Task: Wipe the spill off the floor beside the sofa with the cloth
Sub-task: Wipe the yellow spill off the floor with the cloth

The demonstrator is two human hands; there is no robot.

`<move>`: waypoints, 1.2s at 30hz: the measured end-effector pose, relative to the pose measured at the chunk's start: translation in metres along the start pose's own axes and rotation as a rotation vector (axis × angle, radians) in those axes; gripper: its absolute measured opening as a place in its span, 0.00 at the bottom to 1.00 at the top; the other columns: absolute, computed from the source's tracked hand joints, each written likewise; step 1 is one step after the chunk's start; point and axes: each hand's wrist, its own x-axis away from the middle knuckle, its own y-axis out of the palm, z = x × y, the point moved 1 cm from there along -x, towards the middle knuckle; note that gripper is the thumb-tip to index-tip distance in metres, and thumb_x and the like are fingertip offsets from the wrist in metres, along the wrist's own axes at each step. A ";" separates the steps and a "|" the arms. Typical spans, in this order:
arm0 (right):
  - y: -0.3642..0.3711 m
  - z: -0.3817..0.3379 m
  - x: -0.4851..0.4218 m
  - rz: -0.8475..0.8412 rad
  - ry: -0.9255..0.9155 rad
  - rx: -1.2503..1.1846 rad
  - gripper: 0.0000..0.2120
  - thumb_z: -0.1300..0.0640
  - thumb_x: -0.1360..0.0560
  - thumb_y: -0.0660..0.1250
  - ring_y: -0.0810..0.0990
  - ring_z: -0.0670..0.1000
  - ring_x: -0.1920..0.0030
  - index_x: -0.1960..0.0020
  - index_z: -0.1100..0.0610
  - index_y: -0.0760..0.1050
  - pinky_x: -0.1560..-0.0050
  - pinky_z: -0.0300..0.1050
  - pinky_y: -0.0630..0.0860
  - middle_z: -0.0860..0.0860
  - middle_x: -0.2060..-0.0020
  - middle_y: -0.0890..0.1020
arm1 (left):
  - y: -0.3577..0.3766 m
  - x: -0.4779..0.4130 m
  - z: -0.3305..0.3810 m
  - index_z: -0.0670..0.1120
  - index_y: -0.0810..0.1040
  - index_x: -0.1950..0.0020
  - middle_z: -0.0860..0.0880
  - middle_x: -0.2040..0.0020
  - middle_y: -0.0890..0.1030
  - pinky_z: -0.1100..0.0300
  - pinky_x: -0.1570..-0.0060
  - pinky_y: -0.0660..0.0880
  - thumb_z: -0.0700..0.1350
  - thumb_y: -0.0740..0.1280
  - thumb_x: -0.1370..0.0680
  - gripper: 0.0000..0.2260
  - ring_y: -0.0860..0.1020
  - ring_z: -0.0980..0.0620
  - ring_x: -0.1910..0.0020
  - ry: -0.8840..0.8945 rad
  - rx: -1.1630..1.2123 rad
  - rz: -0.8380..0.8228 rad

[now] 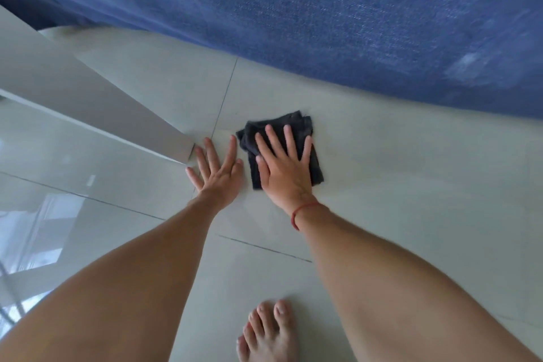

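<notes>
White panel: a pale slanted board comes in from the far left, and its near corner ends on the floor just beside the fingertips of your left hand.
Floor: pale glossy tiles with thin dark seams; bright window glare sits on the tiles at the left. You cannot make out any wet patch on them from this view.
Left hand: your left hand lies palm down on bare tile with the fingers spread wide and straight. It grasps nothing, and it sits just left of the cloth with a narrow strip of tile between them.
Cloth: the dark, folded cloth lies flat on the floor in the middle of the view, near the front edge of the sofa but with bare tile in between.
Right hand: your right hand is pressed flat on top of the cloth, fingers spread and pointing toward the sofa. It does not pinch or curl around the fabric; the palm covers the cloth's near half.
Wrist band: a thin red string circles your right wrist.
Foot: your bare foot stands on the tile at the near edge, between your two forearms.
Sofa: blue woven fabric fills the far side from left to right, and its lower edge curves along the floor.
</notes>
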 end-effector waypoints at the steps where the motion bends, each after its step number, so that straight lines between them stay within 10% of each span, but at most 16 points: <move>1: -0.001 0.008 0.013 -0.015 -0.062 0.027 0.22 0.48 0.20 0.53 0.60 0.56 0.24 0.27 0.47 0.65 0.27 0.64 0.44 0.46 0.26 0.66 | -0.001 0.001 0.000 0.67 0.37 0.25 0.51 0.23 0.29 0.43 0.28 0.30 0.54 0.44 0.18 0.25 0.29 0.50 0.25 0.002 0.007 0.006; 13: -0.033 0.066 -0.019 0.044 0.348 0.039 0.24 0.47 0.18 0.46 0.44 0.58 0.22 0.23 0.45 0.51 0.29 0.71 0.37 0.45 0.21 0.50 | 0.008 -0.008 -0.012 0.49 0.37 0.21 0.47 0.21 0.35 0.48 0.25 0.35 0.55 0.46 0.17 0.29 0.36 0.51 0.22 -0.002 -0.025 0.188; 24: -0.010 -0.001 -0.045 -0.135 -0.321 0.128 0.22 0.48 0.18 0.48 0.51 0.53 0.22 0.25 0.44 0.58 0.25 0.64 0.42 0.40 0.23 0.58 | -0.003 -0.009 -0.019 0.51 0.31 0.23 0.49 0.23 0.29 0.50 0.28 0.30 0.53 0.45 0.17 0.29 0.30 0.53 0.24 0.012 -0.019 0.026; 36: -0.043 0.130 0.081 0.110 0.649 -0.094 0.24 0.47 0.18 0.47 0.45 0.52 0.21 0.23 0.47 0.53 0.25 0.62 0.38 0.44 0.22 0.53 | 0.024 0.017 0.042 0.55 0.38 0.21 0.45 0.21 0.34 0.46 0.26 0.34 0.58 0.46 0.18 0.28 0.34 0.46 0.23 0.206 -0.107 0.072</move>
